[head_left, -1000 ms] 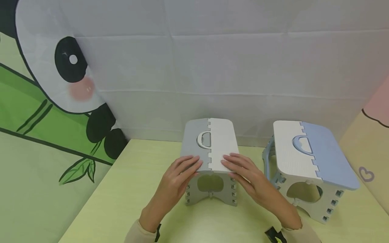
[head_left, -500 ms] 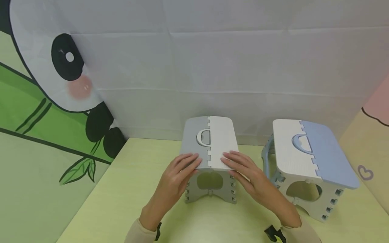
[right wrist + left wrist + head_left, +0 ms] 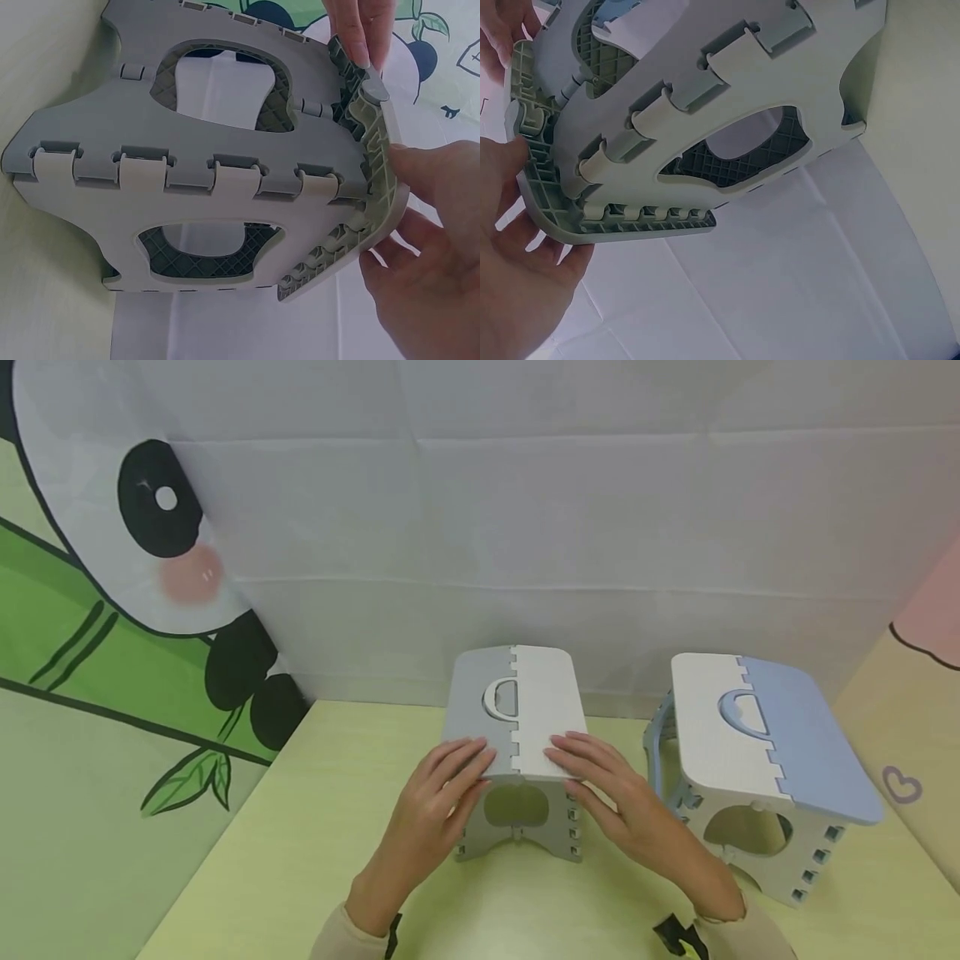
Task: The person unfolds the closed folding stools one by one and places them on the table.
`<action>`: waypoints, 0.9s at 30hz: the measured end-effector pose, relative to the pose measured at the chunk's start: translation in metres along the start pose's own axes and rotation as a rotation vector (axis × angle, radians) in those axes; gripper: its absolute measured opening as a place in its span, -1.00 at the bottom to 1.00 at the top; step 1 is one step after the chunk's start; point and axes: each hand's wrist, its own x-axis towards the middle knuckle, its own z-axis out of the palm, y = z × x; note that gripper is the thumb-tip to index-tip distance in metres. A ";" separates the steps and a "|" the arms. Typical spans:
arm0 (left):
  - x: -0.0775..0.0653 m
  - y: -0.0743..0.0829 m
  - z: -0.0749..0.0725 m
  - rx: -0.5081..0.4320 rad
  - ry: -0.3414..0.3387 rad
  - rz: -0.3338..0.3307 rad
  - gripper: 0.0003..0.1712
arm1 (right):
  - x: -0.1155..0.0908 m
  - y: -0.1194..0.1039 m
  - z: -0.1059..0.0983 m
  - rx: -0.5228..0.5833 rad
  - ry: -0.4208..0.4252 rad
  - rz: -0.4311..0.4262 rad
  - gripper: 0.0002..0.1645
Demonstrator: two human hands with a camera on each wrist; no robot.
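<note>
A grey-and-white folding stool [image 3: 551, 693] stands unfolded on the table, with a white-rimmed handle slot in its top. My left hand [image 3: 431, 806] holds the near edge of its grey half, fingers laid over the top. Mirroring it, my right hand [image 3: 622, 797] holds the near edge of the white half. In the left wrist view the left thumb [image 3: 514, 154] touches the rim, while the fingers pass to the far side of the top. The right thumb [image 3: 412, 161] sits on the rim likewise in the right wrist view. Ribbed undersides and hinged side panels show there.
A second folding stool [image 3: 712, 727], white and blue, stands unfolded to the right. Both are on a pale yellow table [image 3: 300, 860]. Behind rises a white wall covering [image 3: 525, 518], with a panda and bamboo picture [image 3: 67, 602] at left.
The view has shifted slightly, so the scene sits a little higher and further left. Both hands keep the same hold on the grey-and-white stool.
</note>
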 end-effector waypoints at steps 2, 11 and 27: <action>0.001 0.001 0.001 -0.002 0.003 -0.011 -0.62 | 0.000 0.000 -0.001 -0.002 0.009 -0.009 -0.35; 0.005 0.009 0.001 0.025 0.050 -0.062 -0.68 | -0.001 0.002 -0.003 -0.001 0.133 -0.098 -0.50; 0.012 0.026 -0.003 0.069 0.160 -0.044 -0.74 | -0.010 0.002 -0.009 -0.027 0.275 -0.144 -0.60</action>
